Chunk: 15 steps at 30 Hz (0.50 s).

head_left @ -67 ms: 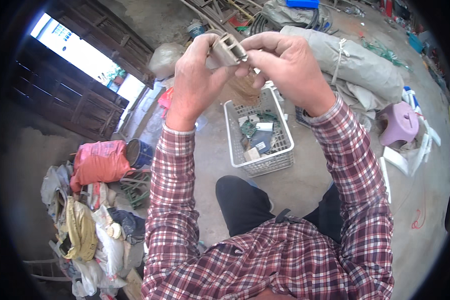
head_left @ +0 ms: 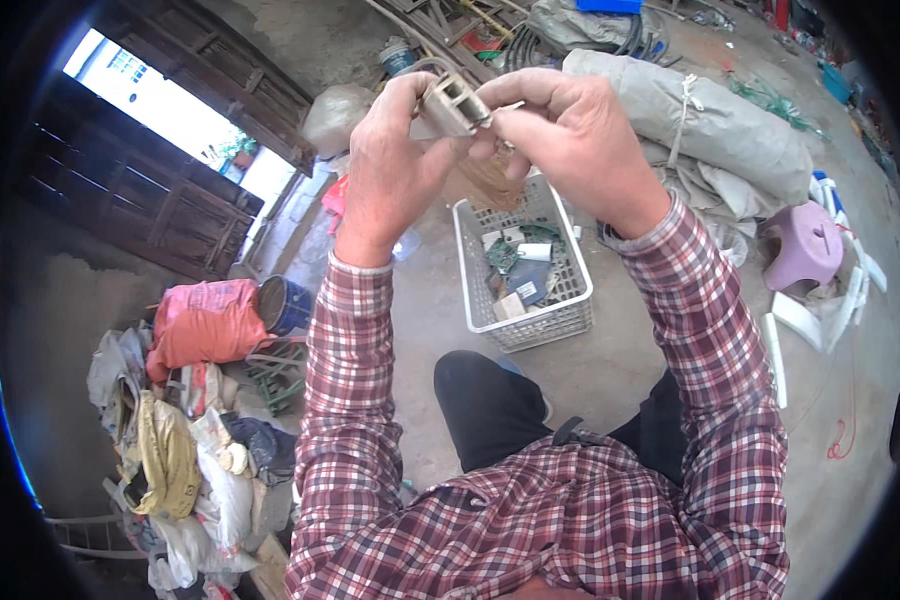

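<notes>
Both of my hands are raised at the top middle, above a white plastic crate. In my left hand [head_left: 395,165], thumb and fingers are closed around a small beige block [head_left: 457,104] with rectangular openings in its end. My right hand [head_left: 580,135] is closed in a pinch at the block's right side. A small pale sliver shows between those fingertips, too small to name. Below the hands stands the white crate [head_left: 537,334], with green circuit boards [head_left: 503,255], a dark flat piece [head_left: 527,280] and other small pieces in it. Something brownish and see-through [head_left: 492,183] overlaps its far end.
A long grey rolled tarp [head_left: 710,115] lies at the far right, near a purple stool [head_left: 805,247] and white strips [head_left: 798,322]. On the left are a red sack [head_left: 205,320], a dark blue bucket [head_left: 283,304] and heaped bags [head_left: 175,450]. An open wooden door [head_left: 150,180] stands beyond.
The view has shifted slightly, so the surroundings sit a little to the right. Both hands keep nearly the same hold on the block.
</notes>
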Tool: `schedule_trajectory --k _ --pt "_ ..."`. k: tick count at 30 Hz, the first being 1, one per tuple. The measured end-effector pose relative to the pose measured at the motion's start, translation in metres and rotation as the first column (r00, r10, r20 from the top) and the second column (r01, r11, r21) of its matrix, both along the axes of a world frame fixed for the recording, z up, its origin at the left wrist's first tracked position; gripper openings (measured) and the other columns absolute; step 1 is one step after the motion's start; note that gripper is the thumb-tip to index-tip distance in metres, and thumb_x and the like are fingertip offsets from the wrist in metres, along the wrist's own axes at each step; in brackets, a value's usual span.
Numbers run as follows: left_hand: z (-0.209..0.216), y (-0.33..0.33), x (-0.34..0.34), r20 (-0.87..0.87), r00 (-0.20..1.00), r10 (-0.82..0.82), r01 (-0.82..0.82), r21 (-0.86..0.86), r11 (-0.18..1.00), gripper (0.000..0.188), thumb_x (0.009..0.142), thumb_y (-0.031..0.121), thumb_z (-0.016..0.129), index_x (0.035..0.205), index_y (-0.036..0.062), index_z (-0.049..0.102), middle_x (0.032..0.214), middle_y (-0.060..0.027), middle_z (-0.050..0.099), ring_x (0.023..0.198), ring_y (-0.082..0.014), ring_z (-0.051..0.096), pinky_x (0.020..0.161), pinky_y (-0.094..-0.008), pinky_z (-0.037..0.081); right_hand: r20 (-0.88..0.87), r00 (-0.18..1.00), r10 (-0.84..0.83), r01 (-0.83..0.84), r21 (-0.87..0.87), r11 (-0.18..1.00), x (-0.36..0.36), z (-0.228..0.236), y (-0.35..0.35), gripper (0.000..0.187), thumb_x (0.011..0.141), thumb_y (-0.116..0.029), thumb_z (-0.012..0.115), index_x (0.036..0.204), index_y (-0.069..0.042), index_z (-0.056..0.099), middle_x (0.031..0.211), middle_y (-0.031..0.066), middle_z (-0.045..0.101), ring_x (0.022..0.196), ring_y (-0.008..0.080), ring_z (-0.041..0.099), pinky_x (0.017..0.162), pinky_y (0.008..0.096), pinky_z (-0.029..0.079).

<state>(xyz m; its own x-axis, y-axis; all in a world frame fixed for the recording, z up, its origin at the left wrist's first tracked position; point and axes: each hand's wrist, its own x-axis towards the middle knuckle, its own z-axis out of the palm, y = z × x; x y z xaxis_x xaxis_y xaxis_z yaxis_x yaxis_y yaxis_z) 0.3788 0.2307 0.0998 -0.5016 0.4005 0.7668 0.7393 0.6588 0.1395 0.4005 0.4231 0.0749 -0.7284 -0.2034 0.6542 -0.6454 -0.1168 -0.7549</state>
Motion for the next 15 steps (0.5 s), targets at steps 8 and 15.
schedule_trajectory --k 8,15 --pt "-0.013 -0.010 0.021 0.012 0.997 0.076 -0.077 0.092 0.993 0.044 0.069 0.006 0.077 0.107 0.0019 0.056 0.094 -0.0119 0.065 0.084 -0.0238 0.066 0.073 -0.0326 0.053 -0.168 0.977 -0.131 0.128 -0.031 0.991 0.017 -0.009 -0.024 0.015 0.085 0.000 0.061 0.097 0.003 0.069 0.072 0.0045 0.067 0.062 0.0048 0.060 0.053 0.0205 0.045" --pt "-0.014 -0.018 0.023 -0.065 0.988 0.138 -0.125 0.170 0.977 0.044 0.069 0.008 0.082 0.103 0.0035 0.056 0.087 -0.0090 0.066 0.078 -0.0192 0.066 0.071 -0.0305 0.052 -0.472 0.782 -0.408 0.460 -0.006 0.888 0.009 -0.018 -0.034 0.019 0.080 -0.004 0.068 0.099 0.000 0.068 0.087 0.0125 0.068 0.076 0.0234 0.066 0.067 0.0308 0.051"
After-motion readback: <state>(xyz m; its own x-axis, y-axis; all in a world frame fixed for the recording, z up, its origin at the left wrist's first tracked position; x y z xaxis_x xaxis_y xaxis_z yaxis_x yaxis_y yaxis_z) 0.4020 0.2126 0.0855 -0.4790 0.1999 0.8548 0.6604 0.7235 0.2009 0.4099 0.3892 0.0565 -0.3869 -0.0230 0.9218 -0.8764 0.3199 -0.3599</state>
